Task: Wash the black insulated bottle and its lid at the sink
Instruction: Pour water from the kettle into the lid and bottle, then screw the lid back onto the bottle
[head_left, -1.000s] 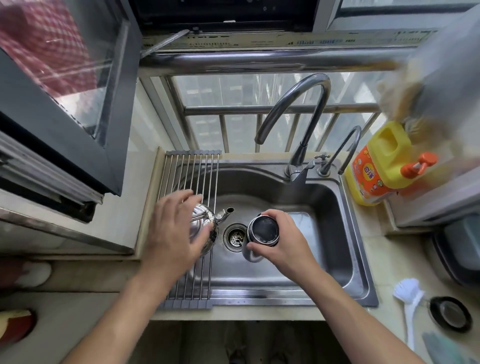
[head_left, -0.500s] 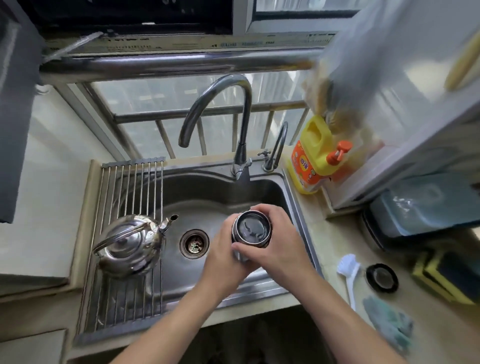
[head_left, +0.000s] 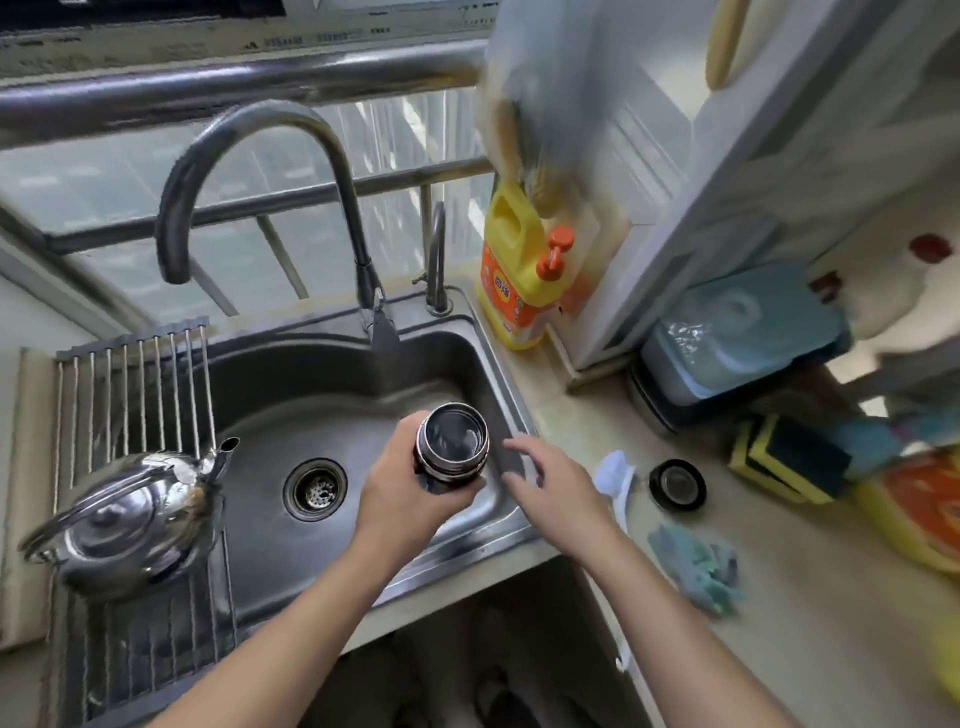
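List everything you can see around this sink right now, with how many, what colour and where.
Bottle: one, black, open mouth up, over the basin.
Lid: one, black, counter right of the sink.
Brush: one, white, counter by the sink's right rim.
Cloth: one, blue-green, crumpled, near counter edge.
Kettle: one, steel, on the left drying rack.
Sink: one, steel, centre.
Faucet: one tall, steel, behind the basin.
Detergent jug: one, yellow, orange pump, back right.
Sponges: a stack, yellow and dark, far right.
Left hand: grips the bottle.
Right hand: open, empty, near the brush.
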